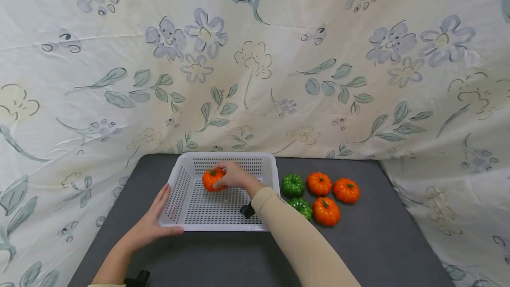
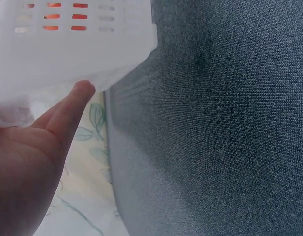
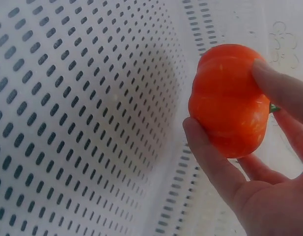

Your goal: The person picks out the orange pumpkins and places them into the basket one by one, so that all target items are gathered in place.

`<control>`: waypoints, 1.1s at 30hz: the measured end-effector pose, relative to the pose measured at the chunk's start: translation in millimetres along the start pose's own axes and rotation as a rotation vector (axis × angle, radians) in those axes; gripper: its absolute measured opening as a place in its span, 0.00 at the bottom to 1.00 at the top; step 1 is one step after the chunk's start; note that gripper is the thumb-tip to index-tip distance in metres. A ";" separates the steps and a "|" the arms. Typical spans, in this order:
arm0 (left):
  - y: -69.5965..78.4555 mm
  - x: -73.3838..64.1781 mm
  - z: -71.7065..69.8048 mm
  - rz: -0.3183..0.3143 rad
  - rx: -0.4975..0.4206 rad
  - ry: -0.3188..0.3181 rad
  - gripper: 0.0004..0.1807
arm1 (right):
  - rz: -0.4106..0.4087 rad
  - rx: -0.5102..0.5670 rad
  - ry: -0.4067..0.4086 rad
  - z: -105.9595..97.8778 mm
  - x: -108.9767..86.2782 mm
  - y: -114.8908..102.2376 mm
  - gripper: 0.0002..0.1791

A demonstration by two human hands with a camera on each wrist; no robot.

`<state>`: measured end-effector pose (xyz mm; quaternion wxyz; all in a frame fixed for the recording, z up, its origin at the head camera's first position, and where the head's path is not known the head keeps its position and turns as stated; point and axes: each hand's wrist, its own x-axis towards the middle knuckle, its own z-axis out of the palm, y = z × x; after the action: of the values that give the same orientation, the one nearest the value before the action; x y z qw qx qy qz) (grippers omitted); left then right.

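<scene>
In the head view, my right hand (image 1: 235, 175) reaches into a white perforated plastic basket (image 1: 187, 226) and grips an orange bell pepper (image 1: 209, 180). The right wrist view shows thumb and fingers around this pepper (image 3: 230, 98), its green stem toward the palm, with a gap visible between it and the holed basket floor (image 3: 82, 108). At the basket's front left corner rests my left hand (image 1: 153, 224), fingers along the left side and thumb along the front. In the left wrist view the left thumb (image 2: 70, 110) lies straight against the basket wall (image 2: 68, 59).
Right of the basket, green bell peppers (image 1: 292, 185) and orange bell peppers (image 1: 326, 211) lie grouped on the dark grey table (image 1: 390, 234). My right forearm partly covers one green pepper (image 1: 301, 207). A floral cloth (image 1: 255, 79) hangs behind and around the table.
</scene>
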<state>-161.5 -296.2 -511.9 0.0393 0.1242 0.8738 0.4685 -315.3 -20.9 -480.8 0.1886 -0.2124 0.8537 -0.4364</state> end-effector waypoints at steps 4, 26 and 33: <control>-0.3 -0.2 -0.1 -0.004 0.002 0.000 0.70 | 0.027 0.021 -0.016 3.8 1.5 0.3 0.26; 2.3 -1.5 -0.1 -0.003 -0.016 -0.012 0.69 | 0.100 -0.089 0.025 24.3 13.4 9.3 0.28; 4.8 -0.2 -1.5 -0.017 0.009 -0.010 0.70 | 0.112 -0.049 0.052 24.3 12.3 4.7 0.30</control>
<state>-160.7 -295.0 -507.1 0.0473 0.1193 0.8768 0.4635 -314.2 -41.1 -499.6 0.1854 -0.1572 0.8793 -0.4097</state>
